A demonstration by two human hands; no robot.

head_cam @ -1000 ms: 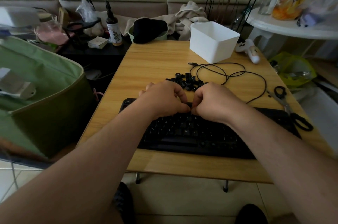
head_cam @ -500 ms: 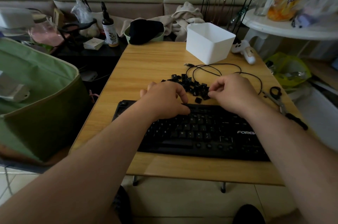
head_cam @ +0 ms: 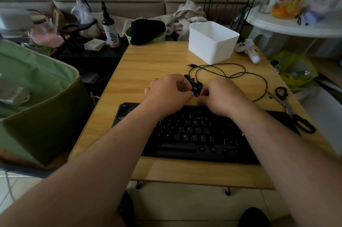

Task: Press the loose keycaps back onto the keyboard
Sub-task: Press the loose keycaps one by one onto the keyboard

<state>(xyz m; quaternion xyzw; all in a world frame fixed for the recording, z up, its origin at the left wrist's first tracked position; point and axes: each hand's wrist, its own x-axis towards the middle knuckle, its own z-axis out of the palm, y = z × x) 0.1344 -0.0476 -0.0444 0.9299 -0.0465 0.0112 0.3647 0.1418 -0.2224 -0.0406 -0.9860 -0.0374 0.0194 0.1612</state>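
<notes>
A black keyboard lies across the near half of the wooden table. Just behind it is a small pile of loose black keycaps, mostly hidden by my hands. My left hand and my right hand meet over the pile, both with fingers curled. Between their fingertips sits a black keycap, just above the keyboard's top row, and both hands seem to pinch it. My forearms cover parts of the keyboard's left and right sides.
A black cable loops behind the keycaps. A white bin stands at the back, a white controller beside it. Scissors lie at the table's right edge. A green fabric box stands left of the table.
My left hand has left the keyboard's top rows and moved back to the keycap pile. My right hand has shifted left to meet it, and a keycap is now between the fingertips.
</notes>
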